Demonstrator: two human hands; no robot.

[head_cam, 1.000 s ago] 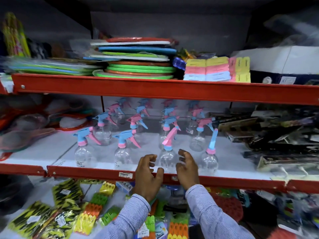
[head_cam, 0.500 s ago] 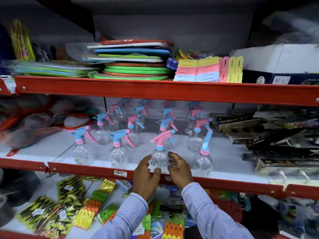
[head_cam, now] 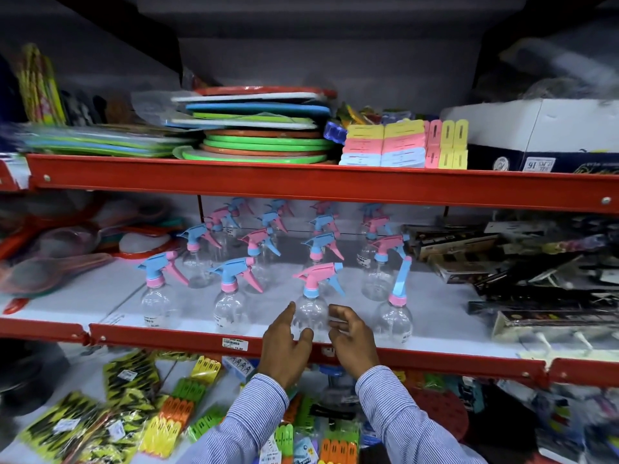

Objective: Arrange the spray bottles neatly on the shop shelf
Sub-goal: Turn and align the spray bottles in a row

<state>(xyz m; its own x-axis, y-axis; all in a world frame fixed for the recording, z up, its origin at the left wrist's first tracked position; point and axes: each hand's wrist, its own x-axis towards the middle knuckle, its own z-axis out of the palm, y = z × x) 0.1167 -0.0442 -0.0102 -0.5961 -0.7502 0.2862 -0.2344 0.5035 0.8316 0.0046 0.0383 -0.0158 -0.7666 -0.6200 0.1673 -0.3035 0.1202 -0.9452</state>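
Note:
Clear spray bottles with pink and blue trigger heads stand in rows on the white shelf with a red front edge [head_cam: 201, 339]. The front row holds a blue-headed bottle [head_cam: 157, 306], a second blue-headed one [head_cam: 231, 309], a pink-headed bottle [head_cam: 311, 313] and a fourth bottle [head_cam: 393, 319] whose blue head is turned a different way from the others. My left hand [head_cam: 284, 343] and my right hand [head_cam: 351, 339] cup the pink-headed bottle from either side, fingers lightly on its clear body. Its nozzle points left like its neighbours'.
On the upper shelf lie stacked coloured plates [head_cam: 261, 139], pastel clip packs [head_cam: 385, 145] and a white box [head_cam: 536, 128]. Black boxed goods [head_cam: 502, 262] crowd the right of the bottle shelf, strainers [head_cam: 50, 262] the left. Peg packs [head_cam: 167, 413] lie below.
Between my hands the pink-headed bottle has turned, so its head now points left like its neighbours. My fingers sit looser around it than before.

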